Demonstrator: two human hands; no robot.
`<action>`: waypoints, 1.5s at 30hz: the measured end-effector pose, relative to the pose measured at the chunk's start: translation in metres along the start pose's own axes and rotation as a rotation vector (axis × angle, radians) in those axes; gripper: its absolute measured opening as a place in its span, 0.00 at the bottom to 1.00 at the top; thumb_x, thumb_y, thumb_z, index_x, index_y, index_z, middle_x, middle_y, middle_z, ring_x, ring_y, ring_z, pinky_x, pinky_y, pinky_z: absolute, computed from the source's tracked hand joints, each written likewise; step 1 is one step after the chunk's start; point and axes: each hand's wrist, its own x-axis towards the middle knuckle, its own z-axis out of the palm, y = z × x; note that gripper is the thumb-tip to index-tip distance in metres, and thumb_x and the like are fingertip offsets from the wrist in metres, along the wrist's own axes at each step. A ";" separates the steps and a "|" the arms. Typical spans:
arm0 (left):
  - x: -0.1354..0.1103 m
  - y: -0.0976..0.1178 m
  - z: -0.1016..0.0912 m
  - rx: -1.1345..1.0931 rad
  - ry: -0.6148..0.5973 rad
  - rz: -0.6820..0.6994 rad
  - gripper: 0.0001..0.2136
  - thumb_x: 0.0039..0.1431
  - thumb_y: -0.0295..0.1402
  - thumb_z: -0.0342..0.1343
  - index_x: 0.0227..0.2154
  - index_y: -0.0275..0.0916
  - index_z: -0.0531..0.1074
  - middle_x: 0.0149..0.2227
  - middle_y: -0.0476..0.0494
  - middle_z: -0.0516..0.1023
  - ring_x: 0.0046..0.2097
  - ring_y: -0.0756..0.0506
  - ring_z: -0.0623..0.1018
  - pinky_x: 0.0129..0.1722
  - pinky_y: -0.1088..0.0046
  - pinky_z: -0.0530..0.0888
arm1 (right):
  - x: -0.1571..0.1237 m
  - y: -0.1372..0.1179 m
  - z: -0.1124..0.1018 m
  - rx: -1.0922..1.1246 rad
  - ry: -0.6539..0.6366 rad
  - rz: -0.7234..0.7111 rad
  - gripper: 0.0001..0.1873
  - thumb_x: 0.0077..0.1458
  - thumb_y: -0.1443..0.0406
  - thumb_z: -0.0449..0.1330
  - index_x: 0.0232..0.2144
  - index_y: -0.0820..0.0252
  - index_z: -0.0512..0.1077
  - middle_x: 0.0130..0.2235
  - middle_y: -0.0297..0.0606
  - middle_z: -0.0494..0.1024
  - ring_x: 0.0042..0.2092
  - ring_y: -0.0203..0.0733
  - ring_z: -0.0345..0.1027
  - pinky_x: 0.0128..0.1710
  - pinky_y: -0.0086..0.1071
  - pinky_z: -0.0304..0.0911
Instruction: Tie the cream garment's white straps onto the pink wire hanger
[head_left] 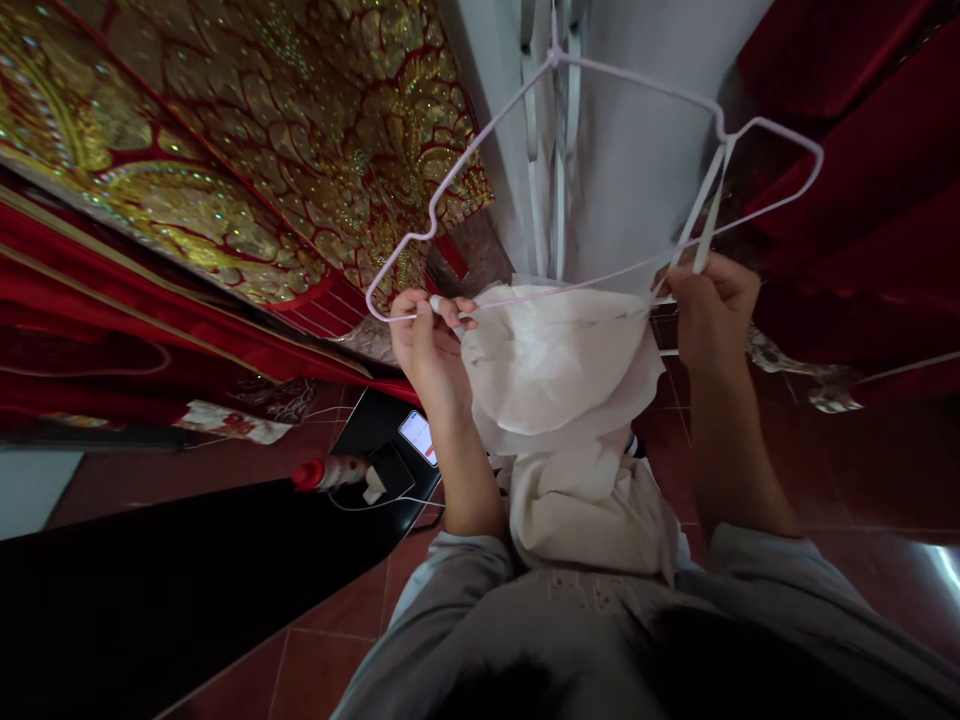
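A pale pink clothes hanger [630, 78] hangs tilted in front of me, its hook running up past the top edge. My left hand [431, 350] has its fingers closed at the hanger's lower left corner, beside a white garment [551, 365]. Whether those fingers also grip the cloth, I cannot tell. Over the notch on the hanger's right arm loops a thin white strap [701, 215]. My right hand [709, 305] pinches this strap below the bar. Between my hands the garment droops in front of my body, over more cream cloth [592, 500].
Red clothes with gold sequins [322, 130] crowd the left side; dark red cloth [870, 200] hangs at right. A black table [187, 580] at lower left bears a lit phone [418, 438] and a red-capped bottle [330, 474]. Red tiles [322, 660] cover the floor.
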 end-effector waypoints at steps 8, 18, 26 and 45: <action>-0.022 -0.021 0.005 -0.015 -0.039 -0.092 0.15 0.60 0.44 0.68 0.39 0.45 0.68 0.26 0.52 0.68 0.39 0.46 0.81 0.33 0.75 0.75 | 0.028 -0.005 -0.004 0.061 0.242 -0.231 0.14 0.59 0.57 0.50 0.38 0.50 0.75 0.19 0.33 0.61 0.23 0.44 0.62 0.30 0.43 0.64; -0.011 -0.019 0.011 0.058 0.083 0.027 0.11 0.64 0.40 0.62 0.38 0.45 0.65 0.25 0.54 0.61 0.33 0.47 0.76 0.29 0.75 0.68 | 0.008 -0.053 -0.003 -0.170 0.096 -0.120 0.13 0.56 0.66 0.64 0.41 0.49 0.86 0.24 0.32 0.77 0.22 0.34 0.66 0.21 0.33 0.60; -0.009 -0.017 0.010 0.035 0.106 0.043 0.11 0.64 0.38 0.64 0.38 0.45 0.66 0.23 0.54 0.61 0.30 0.48 0.75 0.23 0.77 0.64 | 0.012 -0.065 0.001 -0.309 -0.028 -0.099 0.14 0.53 0.72 0.68 0.41 0.52 0.85 0.29 0.32 0.81 0.29 0.36 0.75 0.33 0.34 0.74; 0.006 0.004 -0.022 0.215 0.197 0.149 0.14 0.57 0.29 0.55 0.47 0.41 0.72 0.44 0.42 0.83 0.47 0.44 0.83 0.39 0.72 0.78 | -0.002 -0.028 0.023 -0.582 -0.420 -0.402 0.11 0.67 0.57 0.59 0.48 0.42 0.78 0.40 0.33 0.82 0.45 0.46 0.74 0.67 0.55 0.56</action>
